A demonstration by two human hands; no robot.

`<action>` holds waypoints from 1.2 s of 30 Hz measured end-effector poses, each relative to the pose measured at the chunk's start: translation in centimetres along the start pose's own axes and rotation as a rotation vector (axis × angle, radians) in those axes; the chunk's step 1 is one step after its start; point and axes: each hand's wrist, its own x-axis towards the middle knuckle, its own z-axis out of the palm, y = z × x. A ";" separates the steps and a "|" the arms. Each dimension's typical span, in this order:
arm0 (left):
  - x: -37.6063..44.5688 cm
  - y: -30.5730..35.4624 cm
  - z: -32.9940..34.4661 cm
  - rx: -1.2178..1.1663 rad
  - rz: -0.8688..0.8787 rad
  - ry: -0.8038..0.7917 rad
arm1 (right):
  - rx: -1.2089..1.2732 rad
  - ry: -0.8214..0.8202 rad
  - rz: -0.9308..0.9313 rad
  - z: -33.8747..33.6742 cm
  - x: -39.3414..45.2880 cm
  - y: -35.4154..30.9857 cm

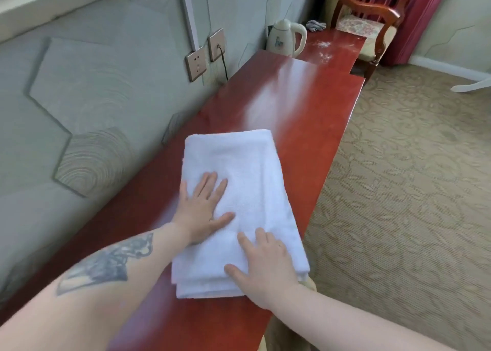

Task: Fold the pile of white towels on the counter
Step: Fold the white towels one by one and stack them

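Observation:
A white towel (247,170) lies folded in several layers on the red wooden counter (300,106), its long side running away from me. My left hand (203,208) lies flat on the towel's left middle with fingers spread and straight. My right hand (265,267) rests flat on the near right part of the towel, fingers straight, by the stacked near edges. Neither hand grips the cloth.
A cream electric kettle (287,38) stands at the counter's far end, its cord running to wall sockets (206,55). A grey cloth (316,26) and white powder marks (325,50) lie beyond it. A wooden armchair (372,18) stands past the counter. Patterned carpet (411,178) is on the right.

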 end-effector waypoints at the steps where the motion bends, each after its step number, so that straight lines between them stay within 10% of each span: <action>1: 0.9 -1.3 -1.0 0.083 0.139 -0.074 | 0.093 -0.069 -0.046 0.1 -0.2 -0.6; 5: 2.7 -2.2 -4.3 0.290 0.314 -0.168 | 0.243 0.009 -0.314 -1.0 1.5 -0.2; 10: -3.1 6.5 -1.6 -0.278 -0.465 0.274 | -0.039 0.212 -0.527 -3.2 6.9 4.7; 16: -5.4 16.4 2.6 -0.325 -0.992 0.235 | -0.271 0.005 -0.853 -2.5 11.0 8.4; 23: -5.0 15.9 2.9 -0.341 -1.138 0.248 | -0.310 0.145 -0.609 -7.4 17.6 13.9; 29: -5.6 8.2 -0.4 -0.749 -1.749 0.673 | 0.368 0.039 -0.180 -12.4 24.1 11.5; 36: -3.6 4.9 -0.9 -0.960 -1.808 0.772 | 0.653 -0.055 -0.160 -12.5 27.0 8.3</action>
